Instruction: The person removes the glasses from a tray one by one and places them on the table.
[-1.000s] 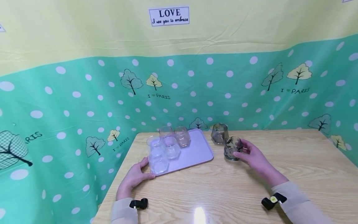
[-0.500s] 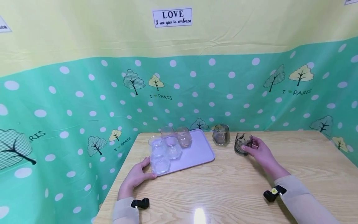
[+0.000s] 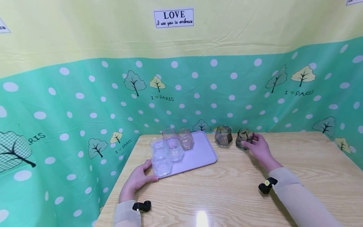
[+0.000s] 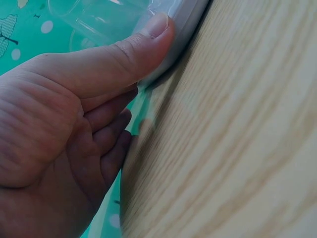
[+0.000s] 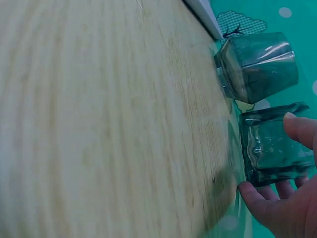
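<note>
Smoky glass [image 3: 242, 136] clamped in the right hand [image 3: 260, 149], thumb on one side and fingers on the other, near the far edge of the wooden table [image 3: 227, 189]; whether its base touches the wood cannot be told. Just left of it, across a narrow gap, stands a dark twin [image 3: 223, 137]. Farther left lies the tray [image 3: 202, 154], with clear glasses [image 3: 175, 150] crowded on its left part. Left hand [image 3: 138, 178] at the tray's near left corner, thumb touching the rim, thumb and forefinger apart. Behind hangs a dotted cloth [image 3: 204, 96].
</note>
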A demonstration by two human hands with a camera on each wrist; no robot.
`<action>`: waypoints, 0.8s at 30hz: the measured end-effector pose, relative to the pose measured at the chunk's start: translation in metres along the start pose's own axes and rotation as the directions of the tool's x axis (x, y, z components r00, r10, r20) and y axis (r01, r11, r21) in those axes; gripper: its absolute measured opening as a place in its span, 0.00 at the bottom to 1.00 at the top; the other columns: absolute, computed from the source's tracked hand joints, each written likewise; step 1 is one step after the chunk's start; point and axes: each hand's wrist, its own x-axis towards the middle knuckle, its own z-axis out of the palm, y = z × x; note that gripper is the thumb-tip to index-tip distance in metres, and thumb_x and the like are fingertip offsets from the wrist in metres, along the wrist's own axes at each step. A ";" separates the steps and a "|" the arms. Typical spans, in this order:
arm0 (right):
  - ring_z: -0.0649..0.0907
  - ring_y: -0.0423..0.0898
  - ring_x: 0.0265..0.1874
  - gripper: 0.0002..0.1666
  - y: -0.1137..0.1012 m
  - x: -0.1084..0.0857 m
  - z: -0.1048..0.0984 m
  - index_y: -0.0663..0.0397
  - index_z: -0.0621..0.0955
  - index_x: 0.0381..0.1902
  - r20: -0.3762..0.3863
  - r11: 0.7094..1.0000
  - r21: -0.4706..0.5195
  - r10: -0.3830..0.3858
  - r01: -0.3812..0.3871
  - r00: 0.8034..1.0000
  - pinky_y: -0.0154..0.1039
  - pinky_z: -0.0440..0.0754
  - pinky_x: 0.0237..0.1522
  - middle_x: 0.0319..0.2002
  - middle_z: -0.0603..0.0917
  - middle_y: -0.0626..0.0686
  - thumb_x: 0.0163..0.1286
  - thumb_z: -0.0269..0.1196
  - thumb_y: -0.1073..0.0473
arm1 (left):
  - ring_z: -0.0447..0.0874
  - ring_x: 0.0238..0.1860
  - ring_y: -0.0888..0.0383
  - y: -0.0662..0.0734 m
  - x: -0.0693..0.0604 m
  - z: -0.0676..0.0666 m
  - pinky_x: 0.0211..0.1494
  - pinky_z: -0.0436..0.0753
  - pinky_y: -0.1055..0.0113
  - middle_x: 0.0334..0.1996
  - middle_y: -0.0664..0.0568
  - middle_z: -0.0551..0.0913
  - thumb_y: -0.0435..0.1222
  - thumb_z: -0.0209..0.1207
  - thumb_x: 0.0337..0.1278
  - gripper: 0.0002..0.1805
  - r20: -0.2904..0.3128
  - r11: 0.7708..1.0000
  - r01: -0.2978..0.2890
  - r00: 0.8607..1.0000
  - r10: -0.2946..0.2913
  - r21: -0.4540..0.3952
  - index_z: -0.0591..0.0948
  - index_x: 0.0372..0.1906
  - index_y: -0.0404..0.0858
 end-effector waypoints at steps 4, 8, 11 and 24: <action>0.64 0.74 0.77 0.54 -0.001 0.005 0.005 0.72 0.47 0.84 -0.028 1.000 -0.019 0.008 -0.009 1.000 0.64 0.70 0.75 0.80 0.57 0.77 0.79 0.66 0.55 | 0.51 0.84 0.38 0.000 -0.001 0.000 0.85 0.52 0.41 0.83 0.36 0.59 0.47 0.83 0.48 0.57 0.001 1.000 -0.004 1.000 0.004 -0.009 0.67 0.82 0.35; 0.64 0.74 0.76 0.54 -0.001 0.010 0.009 0.73 0.48 0.83 -0.042 1.000 -0.026 0.013 -0.014 0.999 0.63 0.71 0.74 0.79 0.58 0.77 0.79 0.67 0.55 | 0.51 0.84 0.38 -0.002 -0.001 0.000 0.85 0.52 0.41 0.83 0.37 0.59 0.47 0.82 0.49 0.57 0.005 1.000 -0.002 1.000 0.002 -0.011 0.66 0.82 0.36; 0.64 0.73 0.77 0.53 0.000 0.014 0.010 0.72 0.48 0.83 -0.045 1.000 -0.025 0.013 -0.014 0.999 0.63 0.70 0.75 0.79 0.58 0.77 0.78 0.67 0.56 | 0.51 0.84 0.39 -0.002 -0.001 0.000 0.85 0.51 0.41 0.83 0.38 0.59 0.48 0.82 0.49 0.57 0.005 1.000 0.003 1.000 -0.003 -0.012 0.66 0.82 0.36; 0.62 0.75 0.77 0.54 0.001 0.017 0.008 0.73 0.46 0.83 -0.004 0.998 -0.062 0.005 -0.005 1.000 0.65 0.67 0.76 0.79 0.56 0.78 0.79 0.66 0.55 | 0.51 0.84 0.39 -0.002 0.001 0.002 0.85 0.52 0.41 0.83 0.38 0.59 0.48 0.82 0.49 0.57 0.002 1.000 0.005 1.000 -0.005 -0.004 0.66 0.82 0.37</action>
